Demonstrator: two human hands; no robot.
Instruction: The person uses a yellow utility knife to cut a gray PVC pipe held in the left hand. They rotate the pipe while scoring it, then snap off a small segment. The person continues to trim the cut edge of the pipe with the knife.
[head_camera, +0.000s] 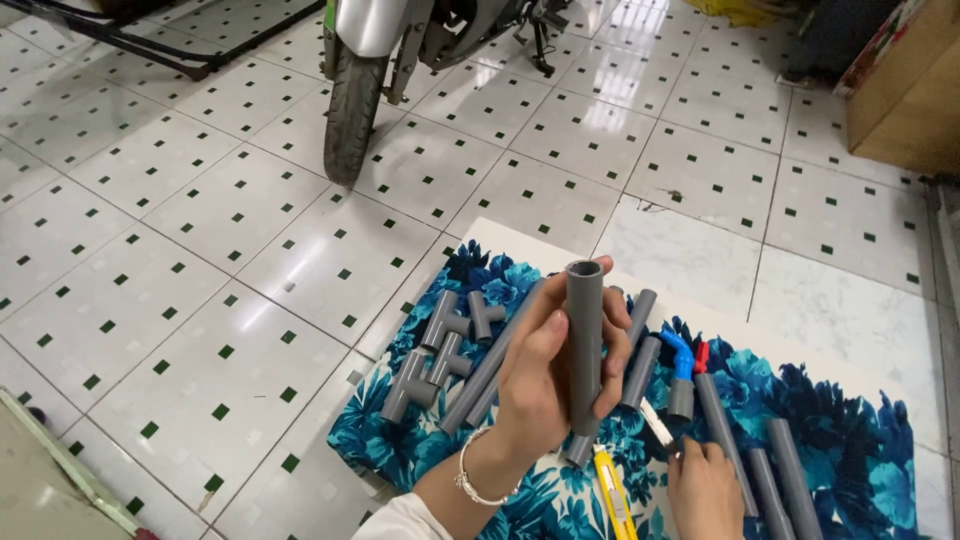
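My left hand (545, 375) holds a short grey plastic pipe (584, 345) upright, open end up, above a blue floral cloth (420, 430). My right hand (708, 490) rests low on the cloth, fingers curled by a small white piece (657, 423); whether it grips it I cannot tell. A yellow utility knife (612, 495) lies between my hands. Several grey T-fittings (440, 355) lie left of my left hand. Long grey pipes (490, 365) lie under and beside it. A blue elbow fitting (680, 355) on a grey stub and a red piece (701, 356) lie further right.
More grey pipe lengths (775, 480) lie at the right of the cloth. A parked motorcycle's front wheel (350, 110) stands on the white tiled floor ahead. A wooden box (905, 90) is at the top right. A black metal frame (150, 45) lies top left.
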